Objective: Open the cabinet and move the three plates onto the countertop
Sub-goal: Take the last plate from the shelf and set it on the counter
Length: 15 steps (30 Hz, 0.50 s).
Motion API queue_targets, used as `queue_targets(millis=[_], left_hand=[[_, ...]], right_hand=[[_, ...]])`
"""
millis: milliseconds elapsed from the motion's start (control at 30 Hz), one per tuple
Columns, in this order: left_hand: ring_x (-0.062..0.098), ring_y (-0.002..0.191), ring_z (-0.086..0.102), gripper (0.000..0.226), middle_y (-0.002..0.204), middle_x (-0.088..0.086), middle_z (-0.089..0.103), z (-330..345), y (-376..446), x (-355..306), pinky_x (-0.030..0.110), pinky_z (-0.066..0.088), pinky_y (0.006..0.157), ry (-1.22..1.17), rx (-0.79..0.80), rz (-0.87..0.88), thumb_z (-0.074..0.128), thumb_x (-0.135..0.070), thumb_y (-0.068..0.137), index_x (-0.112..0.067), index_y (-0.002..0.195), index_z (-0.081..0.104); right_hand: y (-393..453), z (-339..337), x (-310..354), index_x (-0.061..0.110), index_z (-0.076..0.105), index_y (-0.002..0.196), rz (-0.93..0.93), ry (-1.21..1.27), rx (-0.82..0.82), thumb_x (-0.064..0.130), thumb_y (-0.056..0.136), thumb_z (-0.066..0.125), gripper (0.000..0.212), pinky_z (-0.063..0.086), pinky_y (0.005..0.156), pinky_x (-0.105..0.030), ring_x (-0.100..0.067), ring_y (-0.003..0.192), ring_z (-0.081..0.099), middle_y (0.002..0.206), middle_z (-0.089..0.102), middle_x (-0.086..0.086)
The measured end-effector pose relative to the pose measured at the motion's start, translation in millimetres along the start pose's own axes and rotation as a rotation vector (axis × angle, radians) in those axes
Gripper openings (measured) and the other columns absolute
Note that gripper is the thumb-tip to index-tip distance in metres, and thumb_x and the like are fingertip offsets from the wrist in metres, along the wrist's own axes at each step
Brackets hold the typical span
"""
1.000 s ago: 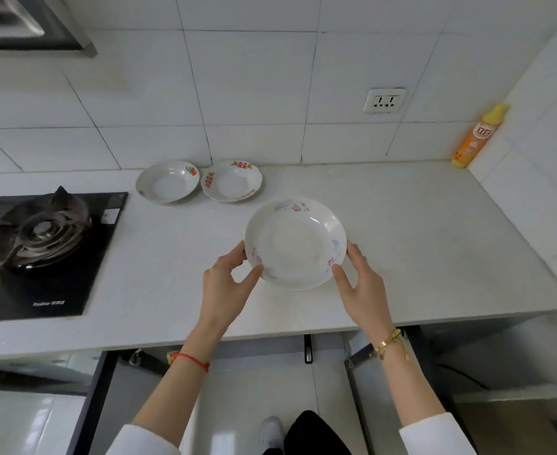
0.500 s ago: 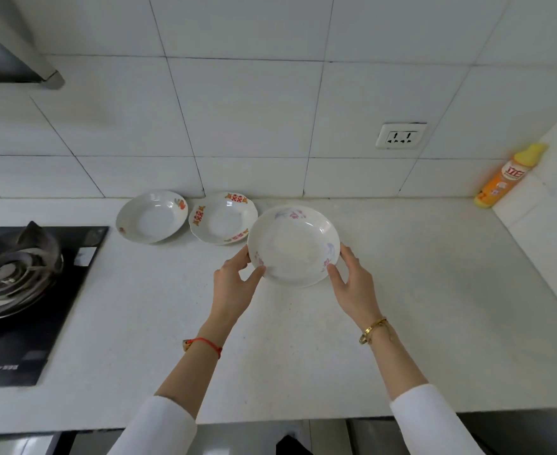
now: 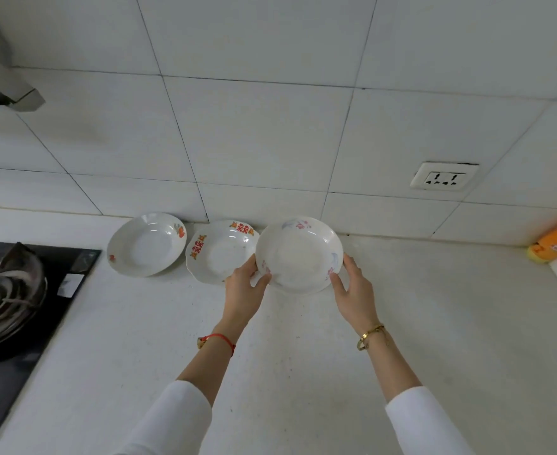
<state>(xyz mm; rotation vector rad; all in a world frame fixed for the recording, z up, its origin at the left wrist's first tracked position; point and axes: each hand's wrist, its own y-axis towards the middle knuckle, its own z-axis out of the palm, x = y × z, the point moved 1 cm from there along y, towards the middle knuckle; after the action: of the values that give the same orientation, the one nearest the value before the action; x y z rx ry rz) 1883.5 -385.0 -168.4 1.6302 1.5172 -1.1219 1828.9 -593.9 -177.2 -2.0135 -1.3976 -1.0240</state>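
I hold a white plate with pink and blue flowers (image 3: 298,254) by its two sides, near the back wall over the white countertop (image 3: 303,356). My left hand (image 3: 242,287) grips its left rim and my right hand (image 3: 352,287) its right rim. Its left edge overlaps a plate with red characters (image 3: 219,251) lying on the counter. Further left lies a third plate with orange marks (image 3: 145,244). The cabinet is out of view.
A black gas hob with a burner (image 3: 11,290) fills the left side. An orange spray bottle (image 3: 556,241) lies at the back right corner. A wall socket (image 3: 443,180) sits above the counter, and a range hood (image 3: 4,90) hangs at upper left.
Both hands carried the flowered plate away from me toward the wall, up beside the plate with red characters. The view tilted up, and the cabinet below dropped out of sight.
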Motion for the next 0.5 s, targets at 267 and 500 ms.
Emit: queue_targets(millis=[267, 500], left_hand=[[0.022, 0.119, 0.059, 0.044, 0.12, 0.0, 0.069, 22.9, 48.3, 15.9, 0.032, 0.044, 0.099, 0.053, 0.029, -0.072, 0.063, -0.02, 0.093, -0.023, 0.136, 0.056], [0.021, 0.107, 0.065, 0.045, 0.11, 0.0, 0.073, 34.2, 70.2, 28.5, 0.027, 0.048, 0.089, 0.093, 0.029, -0.1, 0.068, -0.021, 0.089, -0.022, 0.133, 0.059]], right_hand=[[42.1, 17.1, -24.5, 0.023, 0.045, 0.138, 0.081, 0.01, 0.014, 0.02, 0.097, 0.051, 0.041, 0.047, 0.094, -0.039, -0.032, 0.107, 0.057, 0.134, 0.056, -0.003], [64.2, 27.5, -39.5, 0.023, 0.046, 0.137, 0.113, 0.005, 0.027, 0.02, 0.097, 0.051, 0.041, 0.048, 0.094, -0.043, -0.034, 0.11, 0.056, 0.125, 0.059, -0.003]])
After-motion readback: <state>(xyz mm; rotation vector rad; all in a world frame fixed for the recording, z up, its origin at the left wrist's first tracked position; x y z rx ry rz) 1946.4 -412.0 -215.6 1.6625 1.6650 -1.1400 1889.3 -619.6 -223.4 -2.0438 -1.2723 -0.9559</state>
